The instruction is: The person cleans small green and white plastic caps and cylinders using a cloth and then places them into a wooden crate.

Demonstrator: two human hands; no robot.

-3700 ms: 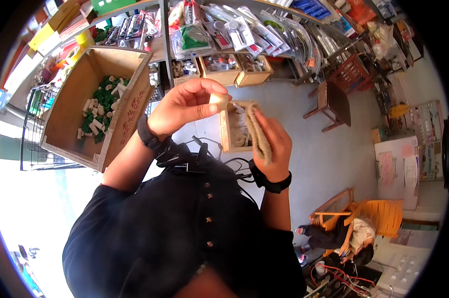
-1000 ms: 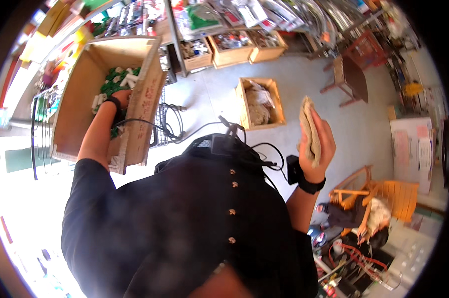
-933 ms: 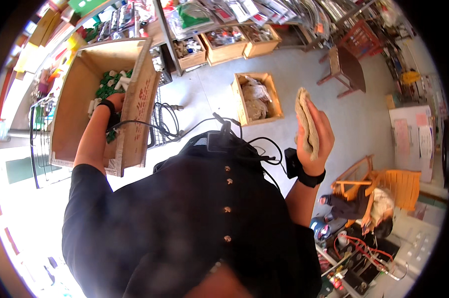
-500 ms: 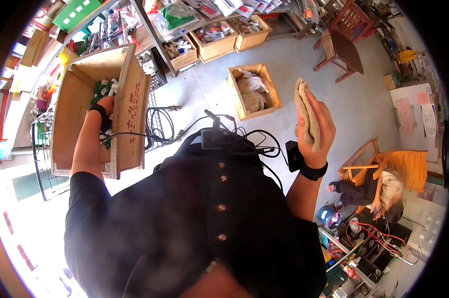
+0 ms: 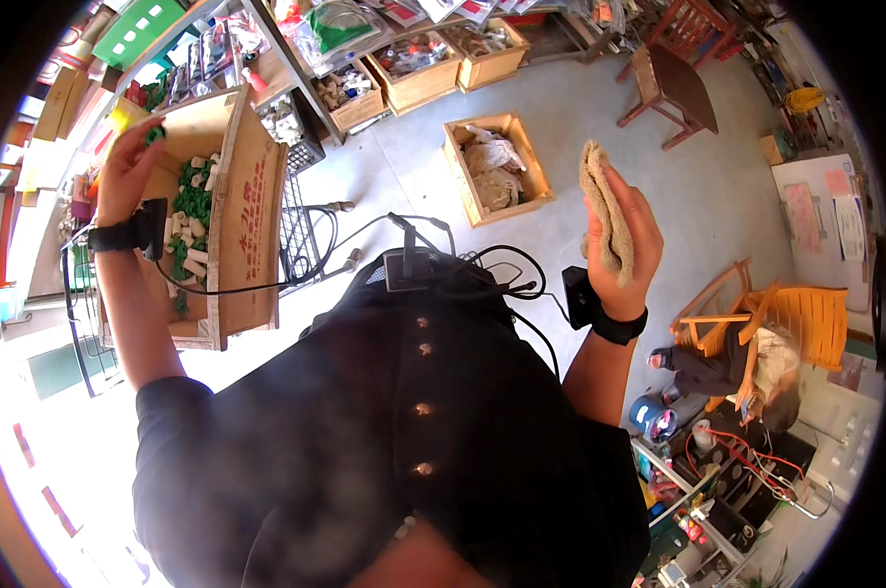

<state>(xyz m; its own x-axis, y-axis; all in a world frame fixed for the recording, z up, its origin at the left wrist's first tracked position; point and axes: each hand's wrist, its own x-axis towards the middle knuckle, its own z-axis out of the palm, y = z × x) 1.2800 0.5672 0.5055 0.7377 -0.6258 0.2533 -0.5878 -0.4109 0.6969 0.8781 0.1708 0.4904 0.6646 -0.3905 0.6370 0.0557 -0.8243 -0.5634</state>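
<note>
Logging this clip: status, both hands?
Left hand pinching small green piece over wooden crate. Right hand gripping tan cloth, raised. Nothing in the way.

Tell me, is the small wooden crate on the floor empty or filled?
Partly filled. The wooden crate has no lid, and pale, crumpled cloth-like pieces lie piled inside it.

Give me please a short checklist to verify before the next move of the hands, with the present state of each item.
1. Right hand has a firm grip on the rag: ok.
2. Left hand holds a small green piece at its fingertips: ok.
3. Which kind of piece it is: cannot tell, too small.
4. Left hand is above the big crate of green and white parts: ok.
5. Cables hang free of both arms: not ok, one runs to the left wrist.
6. Small crate on the floor stands open: ok.
</note>
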